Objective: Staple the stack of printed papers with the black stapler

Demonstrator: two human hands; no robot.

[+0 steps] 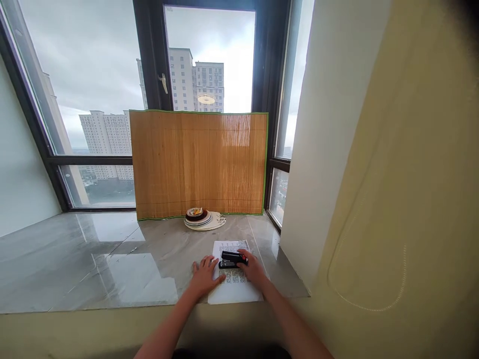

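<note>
A black stapler (229, 260) lies on its side or rests over a printed sheet of paper (234, 291), its jaw end facing left. My right hand (253, 269) is wrapped round the stapler's right end. On the left edge of the paper my left hand (205, 276) lies flat with its fingers spread. The thumb reaches onto the sheet below the stapler. Whether the paper is one sheet or several, I cannot tell.
Behind the paper, stacked plates (197, 219) sit on the grey tiled sill (123, 264). A bamboo mat (198, 164) with green edging stands upright against the window (209, 30). A pale wall (318, 149) bounds the right side.
</note>
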